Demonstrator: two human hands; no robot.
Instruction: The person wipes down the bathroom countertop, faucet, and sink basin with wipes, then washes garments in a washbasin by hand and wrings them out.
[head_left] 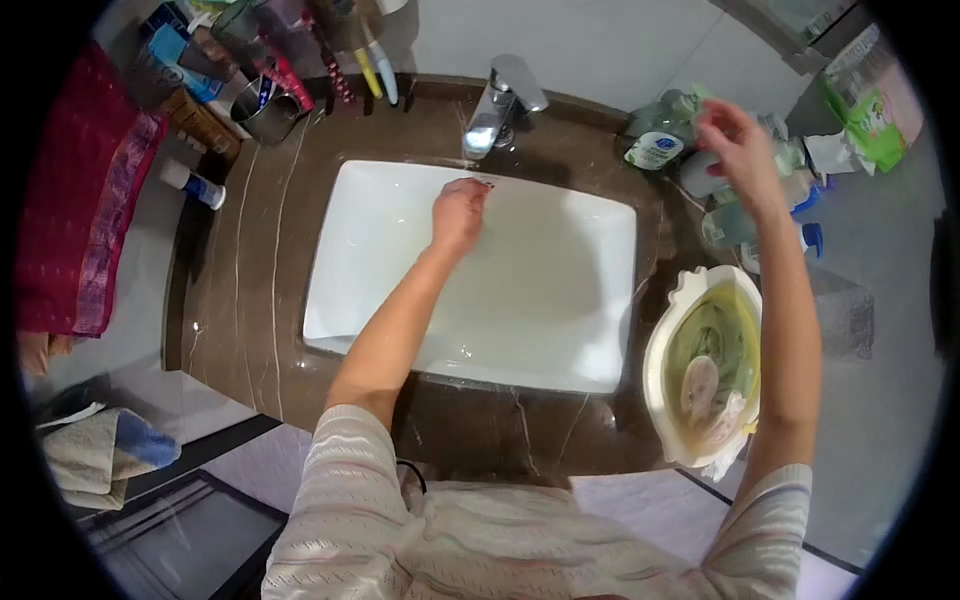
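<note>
My left hand [460,213] hangs over the back part of the white sink [325,260], just below the chrome faucet [490,110]. Its fingers are curled together, and whatever they may hold is hidden. On the right, my right hand [738,150] is up at the top of a clear green soap bottle [655,148] with a white and blue label. The bent fingers meet the bottle's light green top, which is partly covered by them. The bottle stands at the back right corner of the counter.
Several pump bottles [728,225] crowd beside my right wrist. A cream-rimmed basin [655,370] with yellowish liquid and a pinkish object sits under my right forearm. Toothbrushes and a metal cup [265,115] occupy the back left; a small white-and-blue tube [193,185] lies nearby.
</note>
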